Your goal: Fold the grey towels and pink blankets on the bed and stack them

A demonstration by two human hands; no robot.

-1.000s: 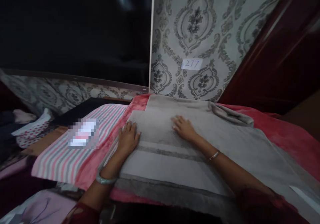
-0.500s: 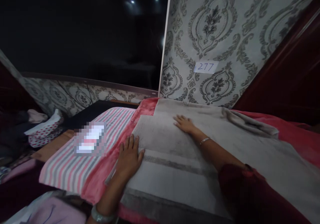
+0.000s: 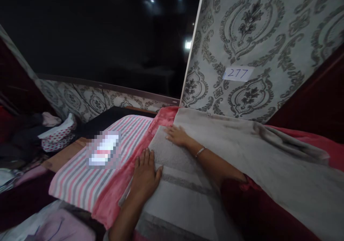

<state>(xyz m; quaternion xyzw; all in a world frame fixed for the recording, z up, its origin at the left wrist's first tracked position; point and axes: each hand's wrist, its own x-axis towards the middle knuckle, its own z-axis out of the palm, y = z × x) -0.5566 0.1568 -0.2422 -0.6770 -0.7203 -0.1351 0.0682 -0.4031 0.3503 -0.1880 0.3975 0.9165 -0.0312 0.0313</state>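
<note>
1. Grey towel spread over red blanket, long axis running away toward the patterned wall.
2. Left hand flat, unclenched, on the near left edge.
3. Right hand flat, fingers spread, at the far left corner, grasping nothing.

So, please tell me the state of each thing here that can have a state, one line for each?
Grey towel: spread on the red blanket, its left part folded over.
Left hand: open, flat on the towel's left edge.
Right hand: open, flat on the folded corner.
Red blanket: spread under the towel.
Striped cloth: lying flat to the left.
Paper label: stuck on the wall, reads 277.
</note>
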